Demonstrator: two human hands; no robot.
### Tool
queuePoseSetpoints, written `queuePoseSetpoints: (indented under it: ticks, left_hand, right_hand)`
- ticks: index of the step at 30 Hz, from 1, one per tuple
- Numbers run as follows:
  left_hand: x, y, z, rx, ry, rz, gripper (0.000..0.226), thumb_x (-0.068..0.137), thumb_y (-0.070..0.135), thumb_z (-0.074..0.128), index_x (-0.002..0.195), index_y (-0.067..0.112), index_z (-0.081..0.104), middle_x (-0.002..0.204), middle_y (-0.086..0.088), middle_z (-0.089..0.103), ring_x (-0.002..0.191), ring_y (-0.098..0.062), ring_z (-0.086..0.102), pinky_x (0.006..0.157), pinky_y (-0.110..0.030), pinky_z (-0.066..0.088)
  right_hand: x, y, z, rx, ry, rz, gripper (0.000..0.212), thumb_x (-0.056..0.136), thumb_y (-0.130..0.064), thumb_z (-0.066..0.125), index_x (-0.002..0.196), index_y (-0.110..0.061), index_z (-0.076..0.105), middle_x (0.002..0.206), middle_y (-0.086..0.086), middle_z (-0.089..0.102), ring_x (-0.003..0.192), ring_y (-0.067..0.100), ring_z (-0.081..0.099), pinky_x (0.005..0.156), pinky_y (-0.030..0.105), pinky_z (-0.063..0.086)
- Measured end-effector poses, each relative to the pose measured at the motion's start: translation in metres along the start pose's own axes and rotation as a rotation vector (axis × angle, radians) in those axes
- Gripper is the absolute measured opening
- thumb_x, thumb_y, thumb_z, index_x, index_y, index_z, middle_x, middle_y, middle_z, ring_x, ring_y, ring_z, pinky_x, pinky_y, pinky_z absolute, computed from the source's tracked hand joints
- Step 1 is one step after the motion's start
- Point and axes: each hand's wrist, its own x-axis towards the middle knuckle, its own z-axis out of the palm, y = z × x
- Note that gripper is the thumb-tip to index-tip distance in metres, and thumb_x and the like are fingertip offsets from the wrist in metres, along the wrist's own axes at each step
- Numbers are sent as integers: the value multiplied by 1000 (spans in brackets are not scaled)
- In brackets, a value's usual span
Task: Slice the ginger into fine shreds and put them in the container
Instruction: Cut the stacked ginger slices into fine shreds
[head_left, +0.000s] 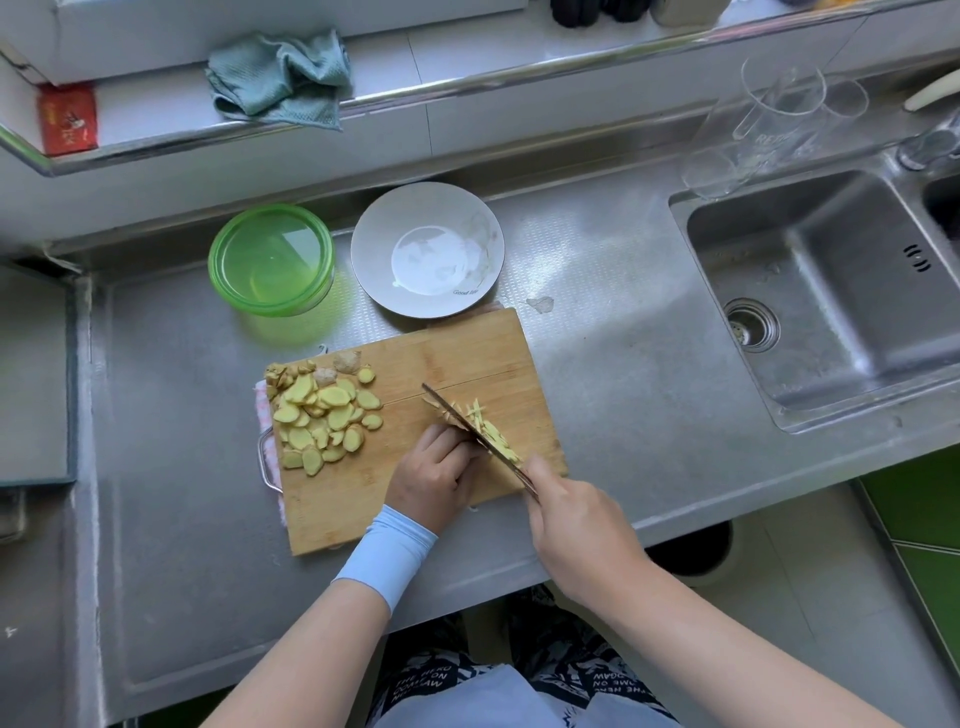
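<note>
On the wooden cutting board (457, 358) lies a heap of yellow ginger slices (324, 415) at its left. My right hand (571, 514) grips a knife (470, 428), its blade running diagonally across a small stack of ginger. Fine ginger shreds (491, 426) lie just right of the blade. My left hand (434, 470), fingers curled, holds down the ginger stack against the blade's left side. A green translucent container (270, 260) stands beyond the board at the left, with nothing visible inside.
A white plate (427, 249) sits behind the board next to the container. A steel sink (831, 291) lies to the right, clear glass cups (774, 119) behind it. A teal cloth (283, 78) rests on the back ledge.
</note>
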Motion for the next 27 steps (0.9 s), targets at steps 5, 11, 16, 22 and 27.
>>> queuePoseSetpoints:
  ticks: [5, 11, 16, 22, 27]
  left_hand:
    - [1, 0, 0, -21, -13, 12, 13, 94, 6, 63, 84, 4, 72, 88, -7, 66, 84, -28, 61, 68, -34, 52]
    - [2, 2, 0, -24, 15, -14, 31, 102, 16, 51, 83, 5, 72, 86, -6, 67, 80, -25, 57, 68, -33, 51]
    - [3, 4, -1, -23, 22, -18, 28, 101, 14, 52, 82, 5, 71, 86, -6, 66, 79, -25, 57, 69, -31, 50]
    - [1, -2, 2, -17, -10, -19, 12, 91, 3, 65, 83, 4, 72, 87, -7, 67, 80, -28, 61, 69, -35, 52]
    - [0, -1, 1, -28, -31, -6, 8, 89, 1, 67, 83, 4, 72, 87, -8, 66, 80, -28, 61, 70, -33, 52]
  right_hand:
    - [-21, 12, 1, 5, -6, 19, 12, 104, -22, 40, 106, -30, 32, 63, -7, 43, 59, 22, 45, 55, 35, 29]
    - [15, -4, 8, -4, 7, 13, 4, 104, -23, 38, 104, -20, 39, 71, 5, 56, 64, 33, 53, 55, 42, 43]
    - [29, -13, 5, 1, 23, -9, 8, 104, -25, 39, 108, -18, 42, 72, 4, 51, 66, 33, 49, 57, 42, 43]
    - [-3, 2, -1, 22, 7, -8, 7, 104, -25, 39, 100, -27, 34, 65, -5, 47, 62, 28, 50, 54, 38, 32]
    - [-12, 8, 2, 15, 1, 16, 9, 105, -24, 38, 98, -27, 33, 62, -7, 43, 59, 24, 47, 54, 36, 29]
